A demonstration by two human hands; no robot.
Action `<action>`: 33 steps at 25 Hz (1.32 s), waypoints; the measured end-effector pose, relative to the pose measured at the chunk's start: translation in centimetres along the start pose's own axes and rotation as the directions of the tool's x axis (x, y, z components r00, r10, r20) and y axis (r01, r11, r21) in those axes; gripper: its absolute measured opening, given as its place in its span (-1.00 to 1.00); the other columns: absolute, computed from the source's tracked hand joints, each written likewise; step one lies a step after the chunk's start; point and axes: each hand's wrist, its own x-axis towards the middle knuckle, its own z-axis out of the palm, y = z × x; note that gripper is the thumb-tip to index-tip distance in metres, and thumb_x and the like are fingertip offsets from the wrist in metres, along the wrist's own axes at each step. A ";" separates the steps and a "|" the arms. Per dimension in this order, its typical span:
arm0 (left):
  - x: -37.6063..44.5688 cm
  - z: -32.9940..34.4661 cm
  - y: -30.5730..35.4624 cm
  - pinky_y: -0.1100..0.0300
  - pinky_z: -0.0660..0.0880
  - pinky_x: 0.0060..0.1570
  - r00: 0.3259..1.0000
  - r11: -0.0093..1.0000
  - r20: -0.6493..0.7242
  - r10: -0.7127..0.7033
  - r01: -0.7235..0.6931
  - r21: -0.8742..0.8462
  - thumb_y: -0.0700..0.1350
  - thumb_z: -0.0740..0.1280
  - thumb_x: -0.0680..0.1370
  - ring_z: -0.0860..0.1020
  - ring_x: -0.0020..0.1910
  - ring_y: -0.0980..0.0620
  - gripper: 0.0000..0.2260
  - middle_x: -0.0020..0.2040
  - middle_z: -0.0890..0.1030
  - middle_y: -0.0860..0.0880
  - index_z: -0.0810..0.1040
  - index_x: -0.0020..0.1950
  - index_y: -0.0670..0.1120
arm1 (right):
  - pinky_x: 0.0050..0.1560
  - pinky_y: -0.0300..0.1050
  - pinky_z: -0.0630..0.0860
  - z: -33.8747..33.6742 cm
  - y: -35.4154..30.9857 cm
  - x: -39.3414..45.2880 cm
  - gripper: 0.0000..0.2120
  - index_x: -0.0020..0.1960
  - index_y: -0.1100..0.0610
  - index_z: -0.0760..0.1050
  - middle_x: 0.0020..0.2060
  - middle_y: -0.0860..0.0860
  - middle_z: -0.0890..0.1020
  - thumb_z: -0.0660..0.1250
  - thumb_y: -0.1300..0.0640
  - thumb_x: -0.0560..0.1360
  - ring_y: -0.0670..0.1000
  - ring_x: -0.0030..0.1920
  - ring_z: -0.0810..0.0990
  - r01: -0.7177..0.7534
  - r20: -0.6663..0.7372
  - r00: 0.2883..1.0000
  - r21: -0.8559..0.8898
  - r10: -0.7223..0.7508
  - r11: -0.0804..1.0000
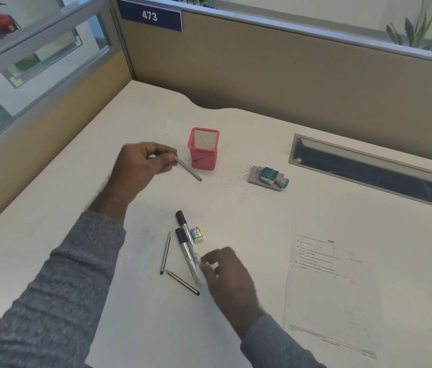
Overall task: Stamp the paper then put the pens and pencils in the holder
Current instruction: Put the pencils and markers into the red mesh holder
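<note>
My left hand (pixel 144 163) is shut on a grey pencil (pixel 189 170), held just left of the red mesh holder (pixel 203 149), its tip slanting down toward the holder's base. My right hand (pixel 225 272) hovers with fingers curled at the lower ends of two silver markers with black caps (pixel 185 244), touching or nearly touching them. Two dark pencils lie beside the markers, one upright (pixel 165 253), one slanting (pixel 183 282). A small eraser (pixel 197 234) rests against the markers. The printed paper (pixel 329 288) lies at the right. The stamp on its ink pad (pixel 268 177) sits right of the holder.
The cream desk (pixel 130 314) is bounded by tan partition walls at the back and left. A grey cable tray slot (pixel 369 171) is recessed at the back right. Purple ink specks (pixel 238 179) mark the desk near the stamp pad.
</note>
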 end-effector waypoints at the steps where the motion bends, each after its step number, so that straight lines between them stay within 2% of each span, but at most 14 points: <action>1: 1.5 -0.1 0.2 0.24 0.61 -0.11 0.998 0.998 -0.042 0.038 -0.036 0.050 -0.30 0.41 0.49 0.69 -0.22 0.05 -0.90 -0.18 0.68 -0.14 0.66 -0.04 -0.16 | -0.01 -0.11 0.47 0.8 0.2 -0.7 -0.83 0.09 -0.10 0.50 0.02 -0.14 0.49 0.24 -0.08 0.52 -0.09 0.00 0.50 0.051 0.067 0.997 -0.112 -0.044 0.992; 4: 5.1 0.6 0.3 0.16 0.62 -0.10 0.973 0.948 -0.127 0.193 -0.151 0.282 -0.19 0.41 0.48 0.68 -0.22 0.04 -0.88 -0.17 0.68 -0.08 0.69 -0.01 -0.11 | -0.05 -0.03 0.48 2.8 0.3 -1.8 -0.77 0.10 -0.08 0.51 0.04 -0.06 0.50 0.26 -0.12 0.49 0.03 0.04 0.50 0.176 0.177 0.976 -0.316 -0.124 0.932; 8: 7.6 2.7 0.0 0.15 0.56 -0.06 0.932 0.780 -0.128 0.338 -0.201 0.593 -0.06 0.38 0.49 0.63 -0.17 0.05 -0.85 -0.06 0.70 0.00 0.70 0.00 -0.01 | -0.48 -0.12 0.44 4.1 -0.1 -2.1 -0.68 -0.22 -0.07 0.54 -0.26 -0.09 0.53 0.49 -0.21 0.16 -0.01 -0.34 0.54 0.265 0.185 0.963 -0.538 -0.195 0.800; 13: 9.0 5.2 -1.1 0.12 0.50 -0.07 0.946 0.661 -0.061 0.319 -0.176 0.729 -0.05 0.35 0.52 0.62 -0.03 -0.05 -0.83 0.00 0.70 -0.03 0.69 0.04 0.01 | -0.54 -0.14 0.28 4.3 -0.2 -1.7 -0.65 -0.34 -0.02 0.50 -0.34 -0.06 0.50 0.57 -0.16 0.07 0.00 -0.42 0.49 0.256 0.165 0.967 -0.585 -0.196 0.769; 16: 9.8 6.0 -2.2 0.05 0.46 0.06 0.961 0.604 -0.010 0.275 -0.165 0.780 -0.05 0.35 0.52 0.60 0.04 -0.12 -0.82 0.03 0.70 -0.06 0.69 0.04 -0.01 | -0.51 -0.13 0.15 4.5 0.0 -1.4 -0.66 -0.39 0.00 0.47 -0.36 -0.05 0.49 0.59 -0.09 0.06 0.01 -0.45 0.46 0.237 0.155 0.971 -0.591 -0.180 0.771; 19: 10.1 6.4 -2.9 0.05 0.31 0.14 0.975 0.563 0.010 0.222 -0.136 0.815 -0.07 0.35 0.52 0.56 0.10 -0.11 -0.83 0.07 0.69 -0.04 0.69 0.05 0.01 | -0.52 -0.14 0.11 4.7 0.1 -1.2 -0.68 -0.43 0.01 0.45 -0.38 -0.04 0.46 0.59 0.03 0.02 0.01 -0.47 0.44 0.230 0.160 0.973 -0.594 -0.167 0.771; 21: 10.2 6.6 -3.5 0.05 0.27 0.15 0.982 0.547 0.026 0.186 -0.125 0.827 -0.06 0.35 0.52 0.56 0.11 -0.11 -0.83 0.07 0.69 -0.03 0.69 0.06 0.02 | -0.55 -0.16 0.14 4.7 0.2 -1.2 -0.75 -0.43 0.01 0.46 -0.38 -0.06 0.46 0.54 0.02 0.08 0.00 -0.47 0.45 0.222 0.149 0.975 -0.561 -0.166 0.797; 23: 10.3 6.5 -4.0 0.04 0.27 0.15 0.984 0.510 0.054 0.171 -0.135 0.849 -0.06 0.32 0.53 0.56 0.11 -0.12 -0.81 0.07 0.68 -0.04 0.68 0.07 0.03 | -0.57 -0.18 0.23 4.2 0.1 -1.4 -0.84 -0.37 -0.02 0.48 -0.34 -0.08 0.47 0.44 -0.04 0.21 -0.03 -0.42 0.48 0.222 0.102 0.975 -0.486 -0.198 0.846; 25: 10.5 6.5 -4.3 0.02 0.29 0.16 0.986 0.502 0.072 0.149 -0.138 0.854 -0.07 0.29 0.54 0.55 0.11 -0.13 -0.79 0.09 0.67 -0.06 0.67 0.10 0.03 | -0.45 -0.16 0.36 3.4 0.1 -1.7 -0.87 -0.22 -0.04 0.50 -0.23 -0.10 0.51 0.28 -0.08 0.38 -0.04 -0.27 0.52 0.178 0.047 0.984 -0.352 -0.172 0.919; 27: 10.4 6.5 -4.3 0.01 0.31 0.19 0.988 0.522 0.066 0.137 -0.128 0.843 -0.07 0.28 0.54 0.54 0.13 -0.14 -0.77 0.13 0.65 -0.08 0.65 0.14 0.02 | -0.20 -0.14 0.45 1.9 -0.1 -1.3 -0.83 -0.06 -0.07 0.48 -0.11 -0.13 0.55 0.18 -0.11 0.48 -0.08 -0.12 0.51 0.076 0.078 0.995 -0.195 -0.062 0.978; 29: 10.2 6.3 -4.2 0.01 0.32 0.21 0.987 0.563 0.036 0.155 -0.119 0.818 -0.06 0.28 0.55 0.53 0.16 -0.13 -0.76 0.16 0.63 -0.07 0.64 0.17 0.00 | -0.12 -0.19 0.48 0.6 -0.2 -0.7 -0.91 -0.08 -0.10 0.50 -0.13 -0.18 0.62 0.24 -0.06 0.50 -0.14 -0.16 0.54 -0.046 0.083 0.996 0.076 0.040 0.996; 30: 9.9 6.1 -4.1 0.01 0.32 0.21 0.982 0.579 0.022 0.188 -0.129 0.805 -0.06 0.28 0.55 0.53 0.16 -0.13 -0.76 0.16 0.63 -0.07 0.63 0.17 0.00 | -0.16 -0.21 0.51 -0.1 -0.2 -0.2 -0.95 -0.12 -0.10 0.53 -0.19 -0.17 0.65 0.30 0.02 0.50 -0.14 -0.22 0.56 -0.115 0.071 0.992 0.261 0.100 0.958; 31: 9.5 5.9 -3.9 0.00 0.35 0.22 0.972 0.593 0.012 0.236 -0.154 0.790 -0.07 0.29 0.55 0.53 0.16 -0.13 -0.76 0.15 0.63 -0.07 0.63 0.17 -0.02 | -0.21 -0.20 0.52 -0.8 -0.2 0.3 -0.88 -0.14 -0.09 0.57 -0.25 -0.13 0.67 0.33 0.13 0.50 -0.13 -0.29 0.57 -0.180 0.062 0.984 0.435 0.169 0.882; 33: 7.9 5.8 -3.5 0.01 0.43 0.19 0.949 0.664 -0.011 0.314 -0.211 0.717 -0.11 0.31 0.53 0.57 0.12 -0.12 -0.78 0.12 0.65 -0.09 0.65 0.14 -0.05 | -0.27 -0.17 0.54 -2.3 0.2 1.4 -0.78 -0.05 -0.03 0.62 -0.29 -0.04 0.69 0.32 0.28 0.52 -0.06 -0.33 0.55 -0.251 0.065 0.958 0.661 0.280 0.707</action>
